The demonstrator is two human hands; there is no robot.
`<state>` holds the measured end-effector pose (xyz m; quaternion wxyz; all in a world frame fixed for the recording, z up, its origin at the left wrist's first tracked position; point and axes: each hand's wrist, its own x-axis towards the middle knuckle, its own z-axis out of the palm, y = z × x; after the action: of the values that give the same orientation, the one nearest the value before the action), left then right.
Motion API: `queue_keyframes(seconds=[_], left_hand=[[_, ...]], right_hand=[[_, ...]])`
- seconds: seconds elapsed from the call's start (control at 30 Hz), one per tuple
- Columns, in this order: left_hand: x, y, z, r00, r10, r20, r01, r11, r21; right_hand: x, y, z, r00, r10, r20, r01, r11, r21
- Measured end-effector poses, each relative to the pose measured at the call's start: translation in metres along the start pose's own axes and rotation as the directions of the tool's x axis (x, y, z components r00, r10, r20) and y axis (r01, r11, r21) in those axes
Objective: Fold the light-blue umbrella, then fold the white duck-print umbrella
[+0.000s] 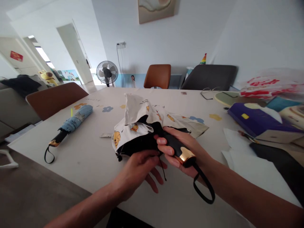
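Cloth umbrella [133,126], glossy gold-capped handle [182,153]

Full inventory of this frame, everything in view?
cartoon-print umbrella: 1, white with black lining, table centre, in both hands
folded umbrella: 1, light blue, table left
table: 1, off-white with flower prints, centre
chairs: 3, two brown and one dark grey, around table
pedestal fan: 1, black, back of room
glasses: 1, dark frame, table far right
box: 1, purple, table right
paper sheets: several, white, table right
left hand: 1, bare, on the black lining
right hand: 1, bare, gripping black handle
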<state>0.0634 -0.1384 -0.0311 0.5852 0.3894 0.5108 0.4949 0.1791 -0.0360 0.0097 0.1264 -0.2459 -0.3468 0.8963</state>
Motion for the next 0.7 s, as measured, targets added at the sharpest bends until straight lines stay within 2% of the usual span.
queue_keyframes(seconds=[0.07, 0.13, 0.3, 0.33, 0.43, 0.53, 0.6, 0.63, 0.7], left_hand=[[0.001, -0.002, 0.001, 0.996, -0.04, 0.075, 0.045, 0.997, -0.067], [0.005, -0.002, 0.001, 0.996, -0.056, 0.072, 0.064, 0.992, -0.105], [0.015, 0.004, -0.006, 0.987, -0.023, -0.16, 0.007, 0.995, -0.099], [0.014, 0.005, -0.007, 0.984, -0.019, -0.175, 0.005, 0.997, -0.081], [0.006, 0.01, -0.008, 0.992, -0.017, -0.126, 0.021, 1.0, 0.024], [-0.007, 0.011, -0.008, 0.98, 0.082, -0.179, -0.045, 0.979, 0.198], [-0.013, 0.013, -0.011, 0.931, 0.248, -0.27, -0.136, 0.917, 0.374], [-0.014, 0.015, -0.013, 0.882, 0.359, -0.306, -0.179, 0.855, 0.487], [-0.011, 0.021, -0.019, 0.743, 0.599, -0.299, -0.237, 0.653, 0.72]], right_hand=[[0.0, 0.0, 0.0, 1.0, 0.01, 0.003, -0.01, 1.0, -0.01], [-0.001, 0.0, 0.002, 1.0, 0.013, 0.003, -0.013, 1.0, -0.011], [-0.003, 0.001, 0.007, 0.999, 0.035, -0.026, -0.036, 0.999, -0.005], [-0.004, 0.001, 0.008, 0.998, 0.052, -0.022, -0.053, 0.998, -0.015], [-0.001, 0.004, 0.006, 0.996, 0.084, -0.022, -0.085, 0.994, -0.075], [0.006, 0.011, 0.002, 0.995, 0.031, -0.092, -0.047, 0.983, -0.177], [0.013, 0.017, 0.0, 0.983, -0.057, -0.175, 0.011, 0.968, -0.253], [0.017, 0.021, -0.001, 0.974, -0.093, -0.208, 0.034, 0.963, -0.268], [0.025, 0.031, -0.004, 0.953, -0.133, -0.272, 0.058, 0.962, -0.266]])
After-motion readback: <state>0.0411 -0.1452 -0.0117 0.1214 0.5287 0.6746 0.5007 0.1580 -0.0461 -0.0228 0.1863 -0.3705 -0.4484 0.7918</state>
